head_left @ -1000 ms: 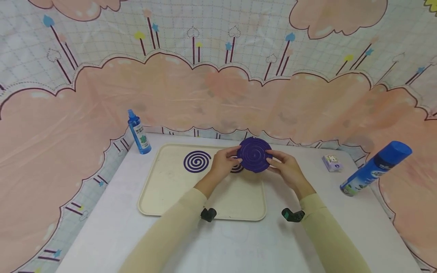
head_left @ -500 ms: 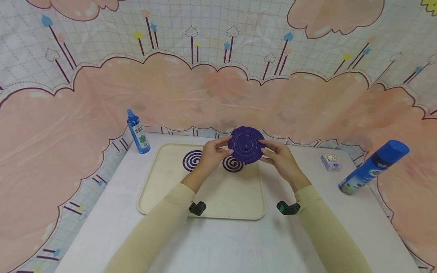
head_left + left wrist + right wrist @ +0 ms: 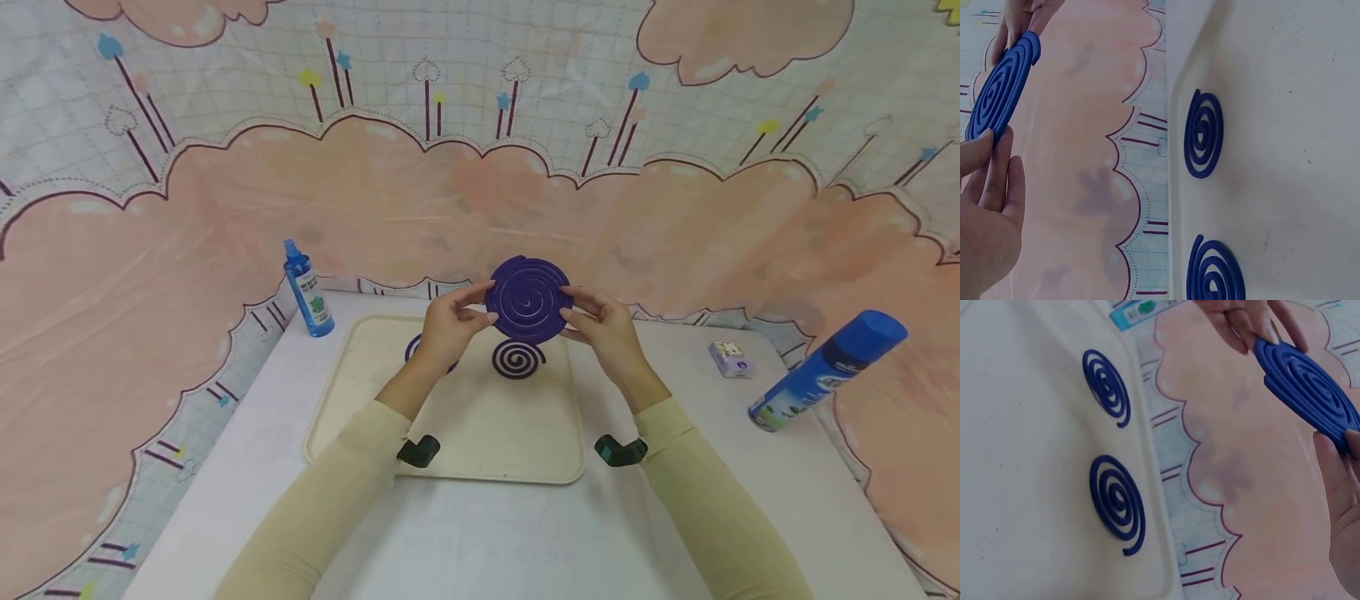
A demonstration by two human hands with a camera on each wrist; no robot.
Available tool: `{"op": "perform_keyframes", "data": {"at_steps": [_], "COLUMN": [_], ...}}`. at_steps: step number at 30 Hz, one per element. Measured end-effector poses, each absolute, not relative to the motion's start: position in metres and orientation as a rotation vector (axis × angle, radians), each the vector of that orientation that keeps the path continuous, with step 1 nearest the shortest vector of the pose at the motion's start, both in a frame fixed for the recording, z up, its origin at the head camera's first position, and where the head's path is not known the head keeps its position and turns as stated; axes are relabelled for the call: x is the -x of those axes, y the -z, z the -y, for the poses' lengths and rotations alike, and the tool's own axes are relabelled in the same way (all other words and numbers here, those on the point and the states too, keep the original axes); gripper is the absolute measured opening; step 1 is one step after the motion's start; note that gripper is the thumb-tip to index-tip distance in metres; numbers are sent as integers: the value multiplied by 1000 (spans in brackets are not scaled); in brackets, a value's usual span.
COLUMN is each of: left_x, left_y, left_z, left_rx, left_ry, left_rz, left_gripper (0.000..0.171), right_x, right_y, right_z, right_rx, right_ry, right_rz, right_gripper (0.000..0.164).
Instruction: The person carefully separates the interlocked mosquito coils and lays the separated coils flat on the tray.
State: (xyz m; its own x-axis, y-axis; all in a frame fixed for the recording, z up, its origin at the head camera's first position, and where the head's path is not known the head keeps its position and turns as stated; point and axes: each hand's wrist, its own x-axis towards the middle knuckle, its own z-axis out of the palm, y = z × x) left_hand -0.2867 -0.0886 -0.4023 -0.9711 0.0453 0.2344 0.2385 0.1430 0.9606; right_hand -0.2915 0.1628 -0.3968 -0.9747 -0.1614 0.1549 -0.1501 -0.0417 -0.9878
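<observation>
At the far left a blue spray bottle (image 3: 309, 290) is seen, its label print too small to be read. The cream tray (image 3: 495, 442) is partly covered by the left sleeve. On it, the left coil (image 3: 1107, 387) is mostly hidden from the head camera by the left hand (image 3: 447, 327) and is cut off in the left wrist view. Between that hand's thumb and fingers, the left edge of a ridged, tightly wound purple-blue disc (image 3: 529, 300) is pinched. The disc is held up above the tray's far side; the far rim of the open right coil (image 3: 517, 359) is overlapped by it. By the right hand (image 3: 611, 333) its right edge is pinched likewise. Farther right, a small lilac box (image 3: 731, 360) and a glossy blue can (image 3: 827, 371) are seen.
</observation>
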Motion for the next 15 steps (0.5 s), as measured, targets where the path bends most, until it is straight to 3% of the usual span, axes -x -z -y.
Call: {"op": "perform_keyframes", "data": {"at_steps": [7, 15], "left_x": [285, 279], "left_y": [393, 385], "left_z": [101, 112], "left_rx": [323, 312], "left_ry": [1939, 1926], "left_rz": [2227, 2152], "left_gripper": [50, 49], "right_x": [290, 292], "right_y": [388, 381], "right_z": [-150, -133], "right_rx": [421, 458], "right_ry": [2302, 2373], "right_rz": [-2113, -2066], "right_gripper": [41, 54]}}
